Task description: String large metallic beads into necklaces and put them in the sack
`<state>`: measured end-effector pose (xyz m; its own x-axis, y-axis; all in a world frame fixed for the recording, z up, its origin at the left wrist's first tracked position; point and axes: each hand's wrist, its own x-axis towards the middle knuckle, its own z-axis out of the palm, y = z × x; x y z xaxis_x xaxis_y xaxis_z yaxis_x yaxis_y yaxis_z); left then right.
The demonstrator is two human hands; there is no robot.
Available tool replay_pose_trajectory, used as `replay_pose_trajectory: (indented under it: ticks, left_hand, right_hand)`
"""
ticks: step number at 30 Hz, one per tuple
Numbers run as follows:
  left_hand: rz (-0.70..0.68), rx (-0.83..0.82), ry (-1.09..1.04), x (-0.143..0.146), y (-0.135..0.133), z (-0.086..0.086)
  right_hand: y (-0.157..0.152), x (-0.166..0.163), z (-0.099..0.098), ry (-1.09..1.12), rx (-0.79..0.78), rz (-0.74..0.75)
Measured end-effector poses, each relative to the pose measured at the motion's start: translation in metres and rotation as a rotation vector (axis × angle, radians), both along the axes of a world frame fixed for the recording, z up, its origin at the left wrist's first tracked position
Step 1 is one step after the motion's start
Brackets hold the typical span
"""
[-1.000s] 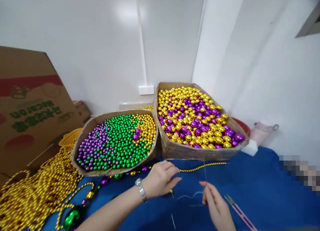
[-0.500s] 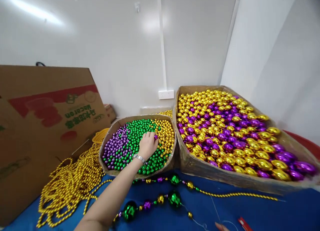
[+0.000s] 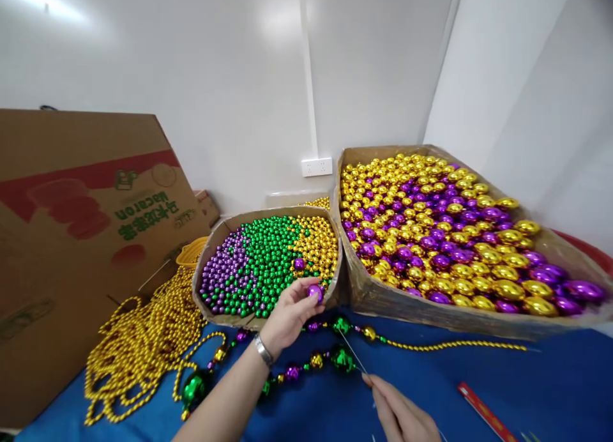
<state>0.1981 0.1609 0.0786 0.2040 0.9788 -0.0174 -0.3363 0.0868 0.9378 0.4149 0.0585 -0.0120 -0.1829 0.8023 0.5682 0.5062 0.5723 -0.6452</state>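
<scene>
Between thumb and fingers, my left hand (image 3: pixel 292 311) pinches a shiny purple bead (image 3: pixel 315 293), just over the near right rim of the small-bead box (image 3: pixel 197 289). Lower right, my right hand (image 3: pixel 400 407) is closed on a thin needle (image 3: pixel 352 349) that points up and left toward the left hand. Under the needle lies a bead garland with a large green bead (image 3: pixel 343 359), a gold bead (image 3: pixel 317 359) and a purple bead (image 3: pixel 292 371). Part of this garland is hidden behind my left forearm. Another purple bead (image 3: pixel 299 264) rests on the small beads in the box.
A larger box (image 3: pixel 383 301) of gold and purple beads stands on the right. Gold bead strands (image 3: pixel 138 359) are heaped at left, before a big carton (image 3: pixel 81 250) and a yellow basket (image 3: pixel 191 251). A red strip-like object (image 3: pixel 483 409) lies on the blue tabletop (image 3: pixel 431 365).
My left hand has come out of the small-bead box toward me, holding a purple bead. My right hand has risen into view with the needle. The view has shifted slightly.
</scene>
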Motion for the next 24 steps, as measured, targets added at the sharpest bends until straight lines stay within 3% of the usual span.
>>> replay_pose_trajectory:
  ticks: [9,15,24]
  left_hand:
    - [0.061,-0.297,-0.440,0.010,-0.039,-0.020]
    - [0.101,-0.343,-0.478,0.017,-0.049,-0.024]
    - [0.159,-0.280,-0.454,0.017,-0.056,-0.029]
  right_hand:
    - [-0.016,-0.009,0.002,-0.182,0.163,-0.051]
    - [-0.023,-0.014,0.000,-0.257,0.191,-0.098]
    - [-0.028,-0.015,0.002,-0.239,0.147,-0.088]
